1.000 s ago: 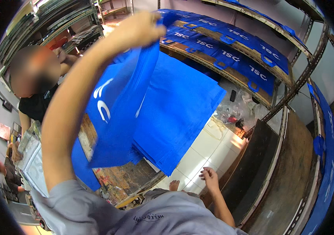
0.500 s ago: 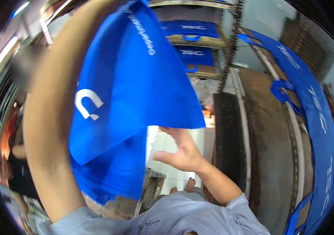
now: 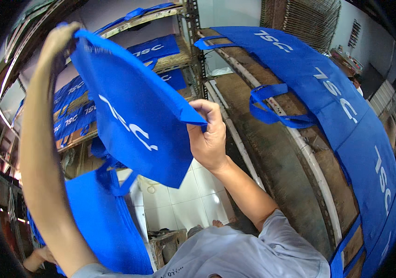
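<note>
A blue fabric bag (image 3: 133,111) with white print hangs stretched between my hands, tilted down to the right. Up at the far left, my left hand (image 3: 62,37) grips one of its top corners, its fingers partly hidden. My right hand (image 3: 209,136) pinches the other corner between thumb and fingers, near the middle of the view. The bag's blue handle (image 3: 126,184) dangles below it. Under my left forearm lies a thick stack of blue bags (image 3: 105,217), partly covered by that arm.
On my right, a long bench (image 3: 263,134) with white pipes along it carries a row of printed blue bags (image 3: 332,88), their handles (image 3: 279,106) drooping over its near side. Ahead, a metal rack (image 3: 186,55) holds more bags. Another person's hand (image 3: 40,259) shows at lower left.
My view has swung toward the bench. The bag has turned so its print faces me. My right hand, open before, now grips a corner; my left arm reaches farther out.
</note>
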